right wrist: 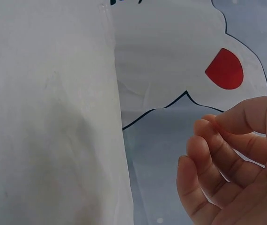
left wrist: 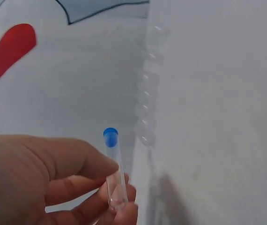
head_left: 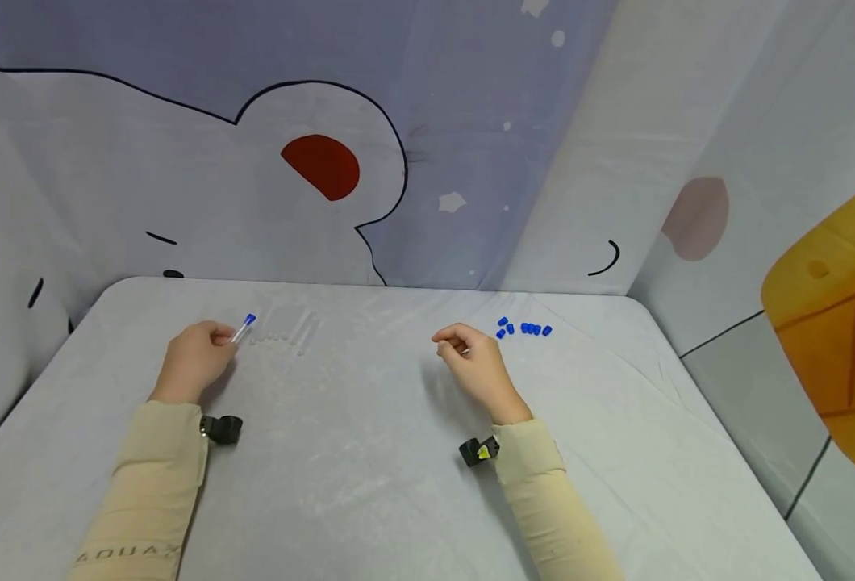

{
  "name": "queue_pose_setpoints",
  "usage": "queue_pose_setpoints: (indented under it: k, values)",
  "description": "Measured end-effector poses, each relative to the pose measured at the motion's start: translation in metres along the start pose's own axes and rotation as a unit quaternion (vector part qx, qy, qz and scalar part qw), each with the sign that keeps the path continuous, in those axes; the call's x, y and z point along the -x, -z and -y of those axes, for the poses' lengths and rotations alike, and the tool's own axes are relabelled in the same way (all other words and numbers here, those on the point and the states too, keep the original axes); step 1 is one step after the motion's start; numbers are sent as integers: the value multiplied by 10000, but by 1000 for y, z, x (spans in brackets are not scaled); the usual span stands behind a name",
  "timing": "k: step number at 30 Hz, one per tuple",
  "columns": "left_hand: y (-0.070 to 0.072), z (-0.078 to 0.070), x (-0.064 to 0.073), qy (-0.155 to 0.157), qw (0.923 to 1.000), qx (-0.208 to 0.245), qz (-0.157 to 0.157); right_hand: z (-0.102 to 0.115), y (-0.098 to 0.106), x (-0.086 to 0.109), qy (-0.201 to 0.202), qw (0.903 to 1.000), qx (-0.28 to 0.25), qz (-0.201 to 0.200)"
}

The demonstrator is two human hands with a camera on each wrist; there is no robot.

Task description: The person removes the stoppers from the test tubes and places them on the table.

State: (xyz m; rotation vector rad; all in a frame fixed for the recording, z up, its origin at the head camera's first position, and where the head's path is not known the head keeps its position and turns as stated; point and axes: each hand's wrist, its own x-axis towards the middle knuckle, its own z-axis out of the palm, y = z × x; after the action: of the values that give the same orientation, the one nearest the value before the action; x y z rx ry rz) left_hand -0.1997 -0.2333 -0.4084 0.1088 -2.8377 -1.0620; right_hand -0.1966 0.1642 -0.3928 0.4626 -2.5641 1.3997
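Note:
My left hand [head_left: 197, 359] holds a clear test tube [left wrist: 116, 180] with a blue cap [left wrist: 110, 136] on its top end. In the left wrist view the thumb and fingers pinch the tube's lower part, and it stands nearly upright. Several clear tubes [head_left: 300, 331] lie on the table just right of this hand. The right hand [head_left: 478, 367] hovers above the table, its fingers loosely bent and the thumb near the index fingertip; nothing shows between them in the right wrist view. Several loose blue caps [head_left: 531, 328] lie just beyond it to the right.
A white cloth covers the table [head_left: 369, 468]. Behind it hangs a printed fabric backdrop [head_left: 456, 145], and another printed panel [head_left: 747, 387] rises along the right side. Each wrist carries a small black camera [head_left: 223, 429].

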Motion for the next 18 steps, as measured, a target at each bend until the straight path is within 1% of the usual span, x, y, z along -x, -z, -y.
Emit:
queue_pose_setpoints:
  k: [3, 5, 8, 10, 15, 18]
  values:
    - [3, -9, 1, -23, 9994, 183, 293, 0, 0, 0, 72, 10000, 24, 9]
    - [5, -16, 1, -113, 9979, 308, 550, 1, 0, 0, 108, 9999, 21, -2]
    - [7, -25, 3, -259, 9934, 520, 991, 2, 0, 0, 163, 9999, -4, 16]
    - [8, -31, 4, -359, 9897, 683, 1205, 3, 0, 0, 182, 9998, -9, 50]
    - [4, -45, 7, -465, 9814, 1059, 1535, 5, -1, 1, 236, 9995, 29, 183]
    - [1, -53, 9, -459, 9753, 1357, 1679, 6, -2, 2, 252, 9993, 73, 257]
